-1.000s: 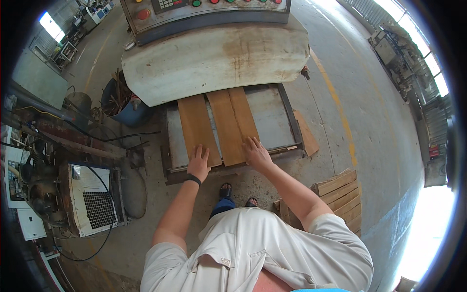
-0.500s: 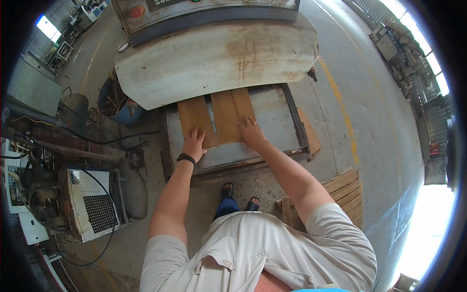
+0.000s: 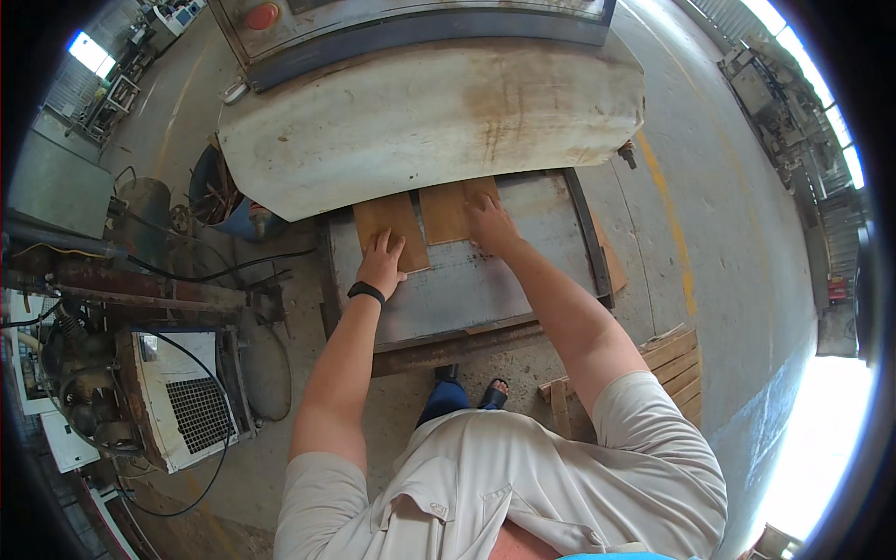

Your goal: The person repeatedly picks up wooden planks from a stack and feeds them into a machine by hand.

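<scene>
Two flat wooden boards lie side by side on the grey metal bed (image 3: 448, 294) of a machine, their far ends hidden under its pale, rust-stained hood (image 3: 401, 121). My left hand (image 3: 382, 261) rests with fingers spread on the near end of the left board (image 3: 385, 219). On the right board (image 3: 443, 213), my right hand (image 3: 492, 224) presses at its near right part, fingers stretched out. The right board reaches farther under the hood than the left one, and a narrow gap parts them.
Above the hood is a control panel with a red button (image 3: 262, 16). At the left stand a blue bin (image 3: 219, 201) of wood scraps and a machine with a black grille (image 3: 194, 411). Slatted wood (image 3: 677, 373) lies on the floor at the right.
Both boards have slid away from me, farther under the hood, the right one more than the left. My hands have moved forward with them, and I lean closer to the machine.
</scene>
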Tool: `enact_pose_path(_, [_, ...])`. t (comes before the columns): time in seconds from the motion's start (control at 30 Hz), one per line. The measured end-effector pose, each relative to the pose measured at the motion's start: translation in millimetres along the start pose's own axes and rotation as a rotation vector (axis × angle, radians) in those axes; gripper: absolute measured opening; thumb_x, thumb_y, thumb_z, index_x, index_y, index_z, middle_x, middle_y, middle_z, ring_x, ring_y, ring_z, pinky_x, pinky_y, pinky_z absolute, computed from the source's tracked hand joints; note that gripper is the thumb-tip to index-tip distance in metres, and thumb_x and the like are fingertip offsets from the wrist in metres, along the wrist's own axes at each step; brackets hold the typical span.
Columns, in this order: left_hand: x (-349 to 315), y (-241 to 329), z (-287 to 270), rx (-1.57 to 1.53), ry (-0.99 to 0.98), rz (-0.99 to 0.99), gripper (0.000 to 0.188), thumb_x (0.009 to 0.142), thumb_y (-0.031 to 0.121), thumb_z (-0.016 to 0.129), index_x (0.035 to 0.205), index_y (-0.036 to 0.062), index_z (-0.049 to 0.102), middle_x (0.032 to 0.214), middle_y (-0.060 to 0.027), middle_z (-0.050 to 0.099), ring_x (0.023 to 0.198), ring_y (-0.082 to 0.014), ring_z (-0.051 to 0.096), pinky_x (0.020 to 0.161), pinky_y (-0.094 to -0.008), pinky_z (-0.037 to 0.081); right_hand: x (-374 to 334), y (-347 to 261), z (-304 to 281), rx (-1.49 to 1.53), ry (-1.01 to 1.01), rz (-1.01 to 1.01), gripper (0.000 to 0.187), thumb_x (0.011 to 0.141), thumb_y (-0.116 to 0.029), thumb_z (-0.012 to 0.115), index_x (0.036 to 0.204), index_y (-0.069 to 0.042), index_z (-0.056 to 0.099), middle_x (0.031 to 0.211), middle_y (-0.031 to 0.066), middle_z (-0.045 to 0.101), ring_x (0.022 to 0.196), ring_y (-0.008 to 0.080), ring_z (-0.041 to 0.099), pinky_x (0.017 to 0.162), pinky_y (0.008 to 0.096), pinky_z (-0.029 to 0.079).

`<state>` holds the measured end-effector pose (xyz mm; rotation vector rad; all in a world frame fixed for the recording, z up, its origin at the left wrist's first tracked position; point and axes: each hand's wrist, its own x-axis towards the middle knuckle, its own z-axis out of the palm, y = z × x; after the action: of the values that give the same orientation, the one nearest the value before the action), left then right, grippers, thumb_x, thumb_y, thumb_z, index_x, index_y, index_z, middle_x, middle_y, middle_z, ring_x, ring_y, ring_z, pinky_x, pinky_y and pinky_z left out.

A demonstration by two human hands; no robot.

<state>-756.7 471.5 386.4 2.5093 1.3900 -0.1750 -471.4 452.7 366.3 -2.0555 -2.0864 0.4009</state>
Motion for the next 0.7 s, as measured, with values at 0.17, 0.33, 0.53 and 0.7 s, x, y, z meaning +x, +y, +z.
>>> enact_pose_path(0.17, [12.1, -12.4, -10.1, -0.022, -0.019, -0.022, 0.084, 0.076, 0.024, 0.082, 0.149, 0.0164, 0.042, 0.159, -0.0134, 0.026, 0.145, -0.0373, 0.027, 0.117, -0.0441, 0.038, 1.4, -26.3, -2.5, -0.015, 0.105, 0.13, 0.042, 0.081, -0.019, 0.075, 0.119, -0.009, 0.061, 0.128, 0.0141, 0.053, 0.13, 0.0342, 0.045, 0.104, 0.0468, 0.043])
enact_pose_path(0.33, [30.0, -18.0, -11.9, -0.042, 0.019, -0.002, 0.081, 0.077, 0.027, 0.082, 0.148, 0.0153, 0.043, 0.154, -0.0139, 0.031, 0.142, -0.0372, 0.031, 0.116, -0.0455, 0.037, -16.6, -33.7, 28.7, 0.313, 0.292, 0.415, 0.036, 0.08, -0.021, 0.076, 0.111, -0.006, 0.064, 0.114, 0.0136, 0.061, 0.109, 0.036, 0.059, 0.089, 0.0457, 0.051])
enact_pose_path(0.53, [47.7, -26.6, -1.1, -0.089, 0.106, -0.041, 0.075, 0.078, 0.023, 0.08, 0.145, 0.0127, 0.047, 0.152, -0.018, 0.035, 0.14, -0.0412, 0.032, 0.114, -0.0449, 0.039, -7.9, -38.8, 51.0, 1.478, 0.347, 0.692, 0.051, 0.085, -0.012, 0.071, 0.13, 0.003, 0.054, 0.115, 0.0133, 0.061, 0.092, 0.0199, 0.064, 0.081, 0.031, 0.052])
enact_pose_path(0.7, [22.7, -7.9, 0.5, -0.12, 0.282, -0.039, 0.065, 0.081, 0.021, 0.078, 0.139, 0.0081, 0.051, 0.145, -0.0183, 0.043, 0.13, -0.0408, 0.042, 0.11, -0.0452, 0.04, 12.2, -48.4, 34.9, 1.631, 0.364, 0.746, 0.059, 0.085, -0.01, 0.072, 0.136, 0.005, 0.048, 0.115, 0.0137, 0.06, 0.094, 0.0165, 0.062, 0.08, 0.0272, 0.052])
